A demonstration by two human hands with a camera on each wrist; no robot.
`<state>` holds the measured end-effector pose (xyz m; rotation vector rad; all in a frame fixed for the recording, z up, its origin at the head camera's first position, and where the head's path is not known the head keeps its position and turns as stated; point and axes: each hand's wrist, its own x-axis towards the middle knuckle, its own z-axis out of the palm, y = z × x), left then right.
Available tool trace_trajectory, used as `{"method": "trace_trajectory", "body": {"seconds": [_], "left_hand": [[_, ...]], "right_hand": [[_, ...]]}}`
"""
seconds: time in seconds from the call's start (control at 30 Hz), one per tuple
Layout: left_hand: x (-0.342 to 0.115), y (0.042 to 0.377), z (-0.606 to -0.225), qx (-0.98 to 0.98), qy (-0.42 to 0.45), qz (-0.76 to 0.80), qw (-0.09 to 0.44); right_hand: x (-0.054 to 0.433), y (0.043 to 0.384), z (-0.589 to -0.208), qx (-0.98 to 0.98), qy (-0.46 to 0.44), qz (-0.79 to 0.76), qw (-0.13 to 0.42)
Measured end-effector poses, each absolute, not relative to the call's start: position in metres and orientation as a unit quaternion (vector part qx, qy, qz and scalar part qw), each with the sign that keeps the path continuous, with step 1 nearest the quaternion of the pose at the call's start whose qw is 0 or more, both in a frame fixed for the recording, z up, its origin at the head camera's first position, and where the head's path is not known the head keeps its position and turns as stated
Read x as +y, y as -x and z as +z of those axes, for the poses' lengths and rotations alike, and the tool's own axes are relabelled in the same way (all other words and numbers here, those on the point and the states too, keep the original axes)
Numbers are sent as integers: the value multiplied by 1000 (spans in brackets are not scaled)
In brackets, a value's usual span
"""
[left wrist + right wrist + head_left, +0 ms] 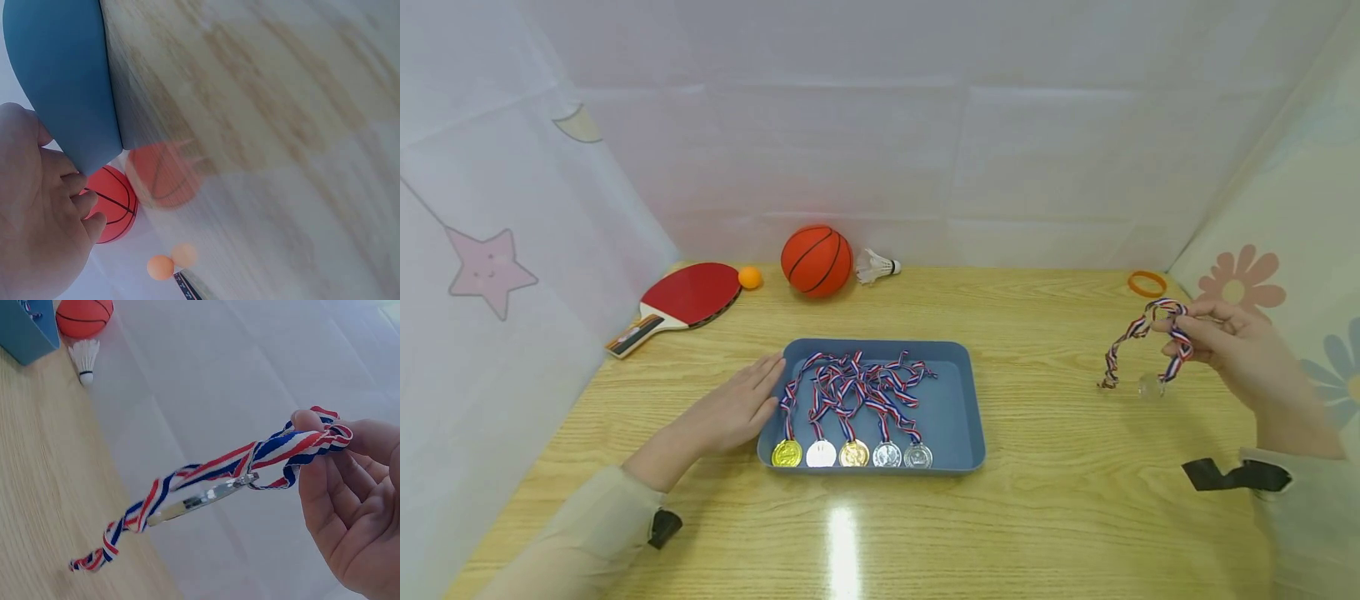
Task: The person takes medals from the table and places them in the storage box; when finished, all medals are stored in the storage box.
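My right hand point(1232, 342) pinches the red, white and blue ribbon point(231, 462) of a medal above the right of the table. The medal's disc point(1151, 386) hangs below the fingers, seen nearly edge-on in the right wrist view. Fingers extended, my left hand point(741, 404) rests against the left wall of a blue tray point(951, 417). Inside, several medals lie in a row along the front: a gold medal point(787, 453) at the left, a silver medal point(918, 455) at the right end. Their tangled ribbons point(857, 383) spread behind them.
Behind the tray sit a small basketball point(817, 261) and a shuttlecock point(877, 266). Farther left are an orange ball point(749, 277) and a red table tennis bat point(692, 293). An orange wristband point(1147, 284) lies at the back right. Printed cloth walls enclose the table's back and sides.
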<state>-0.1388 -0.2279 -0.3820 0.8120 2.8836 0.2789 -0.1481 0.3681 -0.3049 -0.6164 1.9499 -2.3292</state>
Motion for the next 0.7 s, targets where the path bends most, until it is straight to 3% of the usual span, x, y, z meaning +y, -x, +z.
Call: {"method": "trace_trajectory", "body": {"seconds": [0.7], "left_hand": [[-227,138,-379,957,-264,94,73]], "right_hand": [[248,159,-269,608,278,-736,102]]}}
